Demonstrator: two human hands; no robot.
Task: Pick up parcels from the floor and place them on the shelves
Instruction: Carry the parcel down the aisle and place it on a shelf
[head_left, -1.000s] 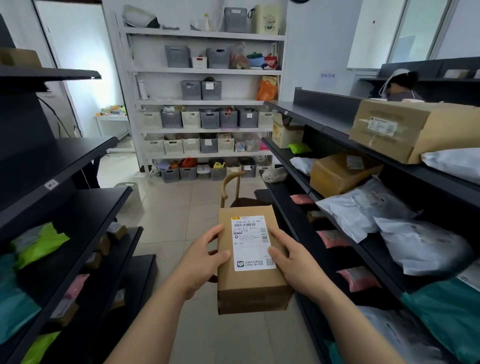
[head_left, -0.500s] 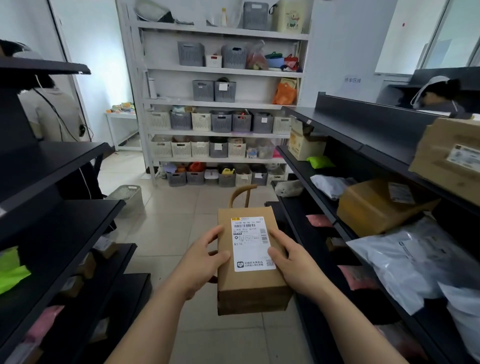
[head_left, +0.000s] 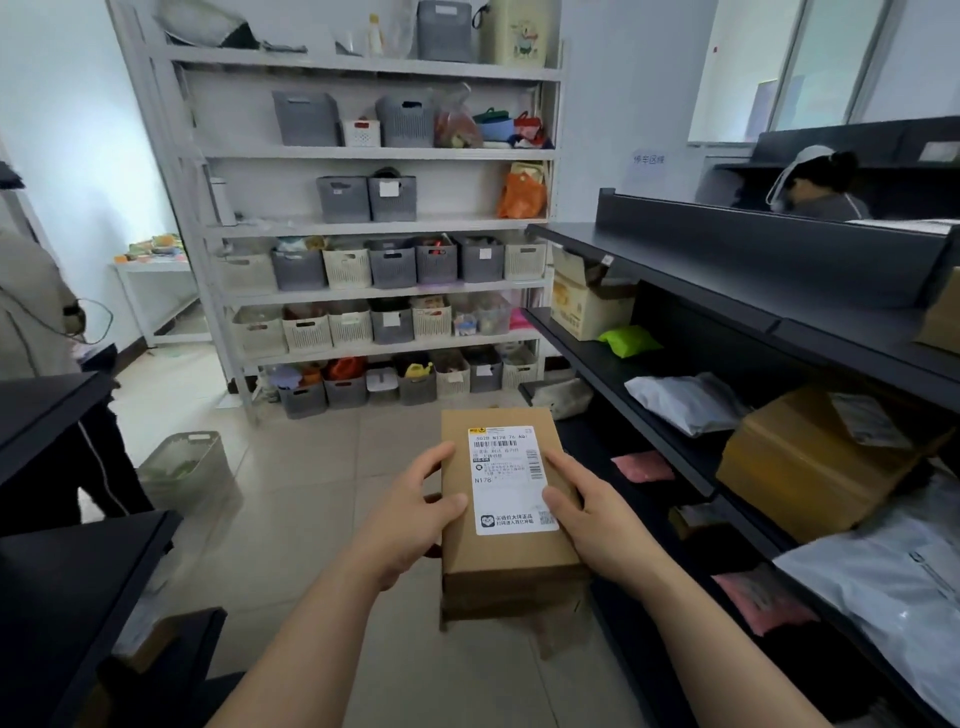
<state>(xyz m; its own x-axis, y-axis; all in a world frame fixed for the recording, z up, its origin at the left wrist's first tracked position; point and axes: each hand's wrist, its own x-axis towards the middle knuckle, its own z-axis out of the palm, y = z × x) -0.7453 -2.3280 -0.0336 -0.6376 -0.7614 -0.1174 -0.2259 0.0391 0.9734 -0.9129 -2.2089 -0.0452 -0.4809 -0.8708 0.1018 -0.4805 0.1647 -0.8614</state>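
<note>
The person holds a brown rectangular cardboard parcel (head_left: 506, 512) with a white printed shipping label (head_left: 510, 478) at waist height over the tiled floor. The left hand (head_left: 413, 514) wraps its left edge, thumb on top; the right hand (head_left: 589, 514) clasps the right edge, fingers across the label's margin. Both hands are closed around the box. The pickup looks done and the carry to a shelf is in hand. The black metal shelving (head_left: 675, 244) on the right has bare stretches near a lime-green soft packet (head_left: 629, 340) and a grey plastic mailer bag (head_left: 680, 400). The next move likely calls for turning right and sliding the box flat onto a free spot.
</note>
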